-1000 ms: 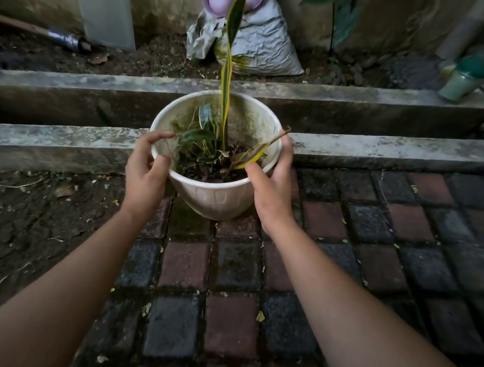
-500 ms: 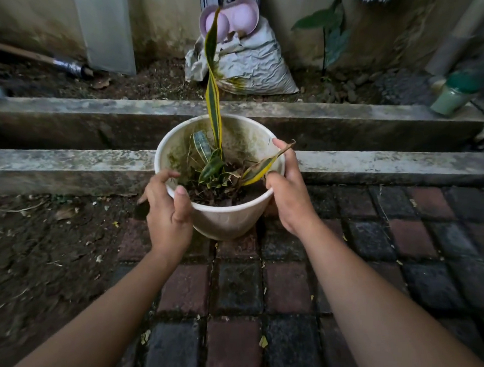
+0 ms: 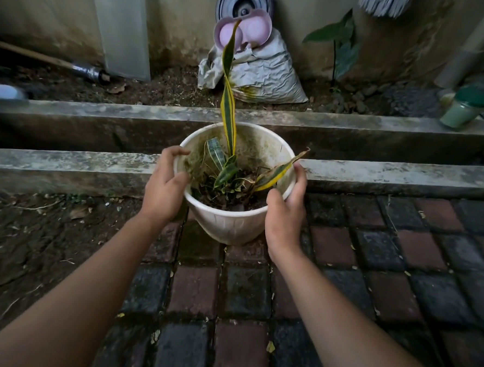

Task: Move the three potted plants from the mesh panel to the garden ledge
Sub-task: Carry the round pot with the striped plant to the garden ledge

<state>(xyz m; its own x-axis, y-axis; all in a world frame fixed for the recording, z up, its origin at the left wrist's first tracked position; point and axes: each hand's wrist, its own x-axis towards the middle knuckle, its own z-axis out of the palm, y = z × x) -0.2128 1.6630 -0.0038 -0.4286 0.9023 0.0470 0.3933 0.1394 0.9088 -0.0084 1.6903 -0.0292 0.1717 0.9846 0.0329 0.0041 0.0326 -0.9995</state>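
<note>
Left hand and right hand grip the plant pot with curled fingers, seemingly mid-carry; next, it needs setting level on the ledge.

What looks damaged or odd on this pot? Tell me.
The white pot, gripped at its rim by the left hand and right hand, has green grime up its inner wall. One short leaf leans over the right rim, yellowed, its tip brown and dried. The tall leaf looks sound.
</note>
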